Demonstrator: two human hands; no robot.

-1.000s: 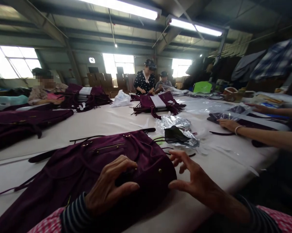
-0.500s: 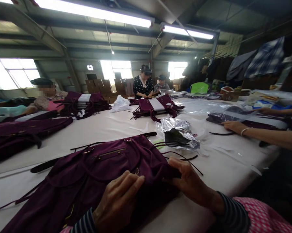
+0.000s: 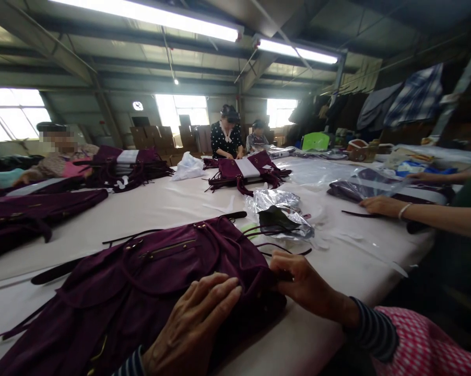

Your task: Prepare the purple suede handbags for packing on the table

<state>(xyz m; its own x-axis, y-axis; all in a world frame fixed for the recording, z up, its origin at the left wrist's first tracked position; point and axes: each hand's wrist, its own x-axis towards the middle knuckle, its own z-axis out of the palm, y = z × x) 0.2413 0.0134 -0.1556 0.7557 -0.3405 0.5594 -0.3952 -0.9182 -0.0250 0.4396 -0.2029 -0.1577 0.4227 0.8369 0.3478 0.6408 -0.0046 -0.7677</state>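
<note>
Pale tabletop [image 3: 176,206]; left hand [image 3: 194,324], right hand [image 3: 308,284] on purple bag [image 3: 153,271]; white band [image 3: 247,168] unreadable.

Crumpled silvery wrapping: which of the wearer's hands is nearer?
Right. The right hand is below the wrapping in view; the left hand, on the purple bag, is farther off, lower left.

Here's the right hand [image 3: 304,284], fingertips pinching the end of a purple bag [image 3: 161,279], while the left hand [image 3: 196,321] lies flat on the fabric, just left of that grip. Dark cords [image 3: 304,254] trail out right beyond the pinch, and past them sits crumpled silvery wrap [image 3: 272,200]. Farther out from the grip, there's a banded purple stack [image 3: 247,168]! Off to its right, a co-worker's hand [image 3: 378,205] touches a plastic-covered dark bag [image 3: 355,184].
</note>
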